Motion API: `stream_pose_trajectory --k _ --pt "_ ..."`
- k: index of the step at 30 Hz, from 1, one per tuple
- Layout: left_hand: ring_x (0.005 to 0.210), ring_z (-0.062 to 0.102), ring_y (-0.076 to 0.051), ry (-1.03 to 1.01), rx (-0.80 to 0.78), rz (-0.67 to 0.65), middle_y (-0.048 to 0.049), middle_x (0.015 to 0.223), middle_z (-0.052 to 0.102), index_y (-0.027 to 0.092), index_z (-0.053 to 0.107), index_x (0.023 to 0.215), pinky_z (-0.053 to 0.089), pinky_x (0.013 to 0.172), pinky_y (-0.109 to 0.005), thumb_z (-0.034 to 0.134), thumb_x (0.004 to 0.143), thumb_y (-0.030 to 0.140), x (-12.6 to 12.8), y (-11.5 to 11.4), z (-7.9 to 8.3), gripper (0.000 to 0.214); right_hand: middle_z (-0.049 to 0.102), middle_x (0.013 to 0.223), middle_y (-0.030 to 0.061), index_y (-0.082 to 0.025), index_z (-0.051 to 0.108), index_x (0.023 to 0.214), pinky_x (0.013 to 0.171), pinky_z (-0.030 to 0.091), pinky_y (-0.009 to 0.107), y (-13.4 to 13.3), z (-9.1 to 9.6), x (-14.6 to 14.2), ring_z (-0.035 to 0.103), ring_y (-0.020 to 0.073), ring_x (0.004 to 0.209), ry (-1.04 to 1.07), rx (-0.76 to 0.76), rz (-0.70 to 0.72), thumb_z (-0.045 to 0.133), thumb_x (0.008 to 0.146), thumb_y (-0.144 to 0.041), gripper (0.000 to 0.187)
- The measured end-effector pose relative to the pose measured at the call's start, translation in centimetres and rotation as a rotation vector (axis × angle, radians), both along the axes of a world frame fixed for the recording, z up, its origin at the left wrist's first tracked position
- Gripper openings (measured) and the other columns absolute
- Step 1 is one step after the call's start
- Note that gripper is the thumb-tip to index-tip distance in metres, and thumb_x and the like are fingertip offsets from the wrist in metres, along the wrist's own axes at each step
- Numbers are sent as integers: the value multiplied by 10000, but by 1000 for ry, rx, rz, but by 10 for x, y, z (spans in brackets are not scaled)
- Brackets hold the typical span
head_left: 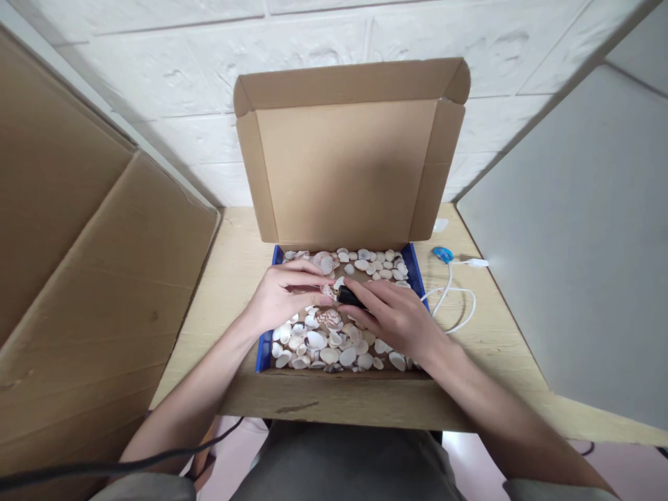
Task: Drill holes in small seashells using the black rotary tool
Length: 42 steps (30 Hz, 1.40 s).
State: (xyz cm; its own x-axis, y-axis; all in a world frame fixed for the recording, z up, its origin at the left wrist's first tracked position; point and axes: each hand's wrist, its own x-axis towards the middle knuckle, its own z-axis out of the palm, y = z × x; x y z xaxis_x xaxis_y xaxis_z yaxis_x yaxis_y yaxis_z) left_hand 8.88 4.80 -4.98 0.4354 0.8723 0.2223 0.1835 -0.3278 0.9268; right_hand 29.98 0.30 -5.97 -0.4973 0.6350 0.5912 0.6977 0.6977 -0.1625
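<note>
Over an open cardboard box, my left hand (284,296) has its thumb and fingers closed on a small pale, reddish-speckled seashell (328,291). My right hand (394,313) grips a small black cylindrical tool (351,297), its narrow brass-coloured tip pointing left at the shell. Whether the tip touches the shell I cannot tell. Below the hands lies a larger brown-and-white patterned shell (328,319). Many pale shells (316,341) fill the near part of the box, and smooth white ones (383,264) lie at its far right.
The box's raised lid (344,174) leans near a white brick-patterned wall (313,49). A white cable (472,306) with a blue piece (442,255) lies to the right on the wooden table (209,278). Cardboard (104,264) stands left, a grey panel (574,243) right.
</note>
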Motion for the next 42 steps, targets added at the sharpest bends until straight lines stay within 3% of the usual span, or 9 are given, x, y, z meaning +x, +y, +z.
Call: stream_pose_trajectory --k 7,14,24,29,35,42 --pt "741 670 -152 0 13 -9 -40 835 716 237 776 878 551 680 -275 814 663 187 0 0 -1 223 674 738 39 -98 590 1114 575 486 246 0 -1 0 614 130 652 -6 -19 -3 508 939 -338 308" --pt "691 657 -142 36 -35 5 -51 832 711 206 773 849 544 595 -252 807 675 232 1 -1 3 179 676 722 43 -68 599 1079 567 485 244 0 0 0 621 131 640 -9 5 6 524 932 -333 312" --pt "665 653 -144 26 -75 23 -66 782 721 157 762 819 525 570 -230 802 665 218 1 -1 0 171 692 758 35 -123 612 1099 556 464 251 0 0 0 616 124 648 -16 -6 -24 509 939 -344 292" --pt "693 659 -143 19 -105 3 -76 830 734 148 763 906 530 591 -222 769 697 207 0 0 -1 217 689 754 38 -99 619 1076 560 457 248 0 1 0 611 123 638 8 15 -33 533 927 -336 292" --pt "591 654 -100 -28 -147 -77 -47 843 731 182 659 1185 554 580 -211 635 816 155 -3 -1 -3 370 694 758 44 -97 615 1079 564 451 242 1 -1 0 610 121 629 25 8 -45 535 926 -337 296" --pt "624 694 -113 -30 -201 -161 -68 876 744 170 688 1120 569 582 -201 572 861 129 -5 -1 -3 286 707 806 69 -90 608 1114 562 468 250 0 -2 1 635 137 668 40 -43 -58 516 932 -326 312"
